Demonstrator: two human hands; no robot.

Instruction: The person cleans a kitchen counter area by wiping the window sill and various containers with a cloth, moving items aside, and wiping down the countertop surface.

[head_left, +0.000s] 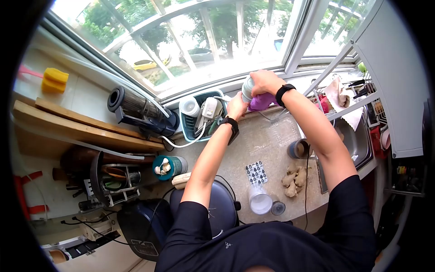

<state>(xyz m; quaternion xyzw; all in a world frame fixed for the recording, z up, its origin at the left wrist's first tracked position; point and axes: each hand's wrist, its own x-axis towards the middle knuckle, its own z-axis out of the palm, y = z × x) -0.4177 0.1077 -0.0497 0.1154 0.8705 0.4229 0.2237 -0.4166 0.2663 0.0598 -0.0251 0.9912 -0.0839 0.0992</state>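
Pale grey-green in colour, a smooth cylindrical container was up by the window, above the far edge of the speckled beige counter, between a person's two bare hands. The right hand was curled over its upper side, holding it; the left hand was bent close against its lower end, and whether those fingers gripped or only steadied it could not be told. A soft-looking purple item was just below the right hand. The step in hand appeared to be two-handed handling of the container; any further move would likely call for a firm right-hand hold and care beside the teal plastic basket, left of the hands, with a white box-shaped device and its cable inside. Nearer the body, a knobbly tan piece of ginger root and a silvery sheet with dark oval spots lay on the counter, well apart from the hands. Fingers hid much of the container, so any label, lid or contents could not be made out; the purple item's shape was partly covered, and the fisheye view's dark rim cut off the outer edges.
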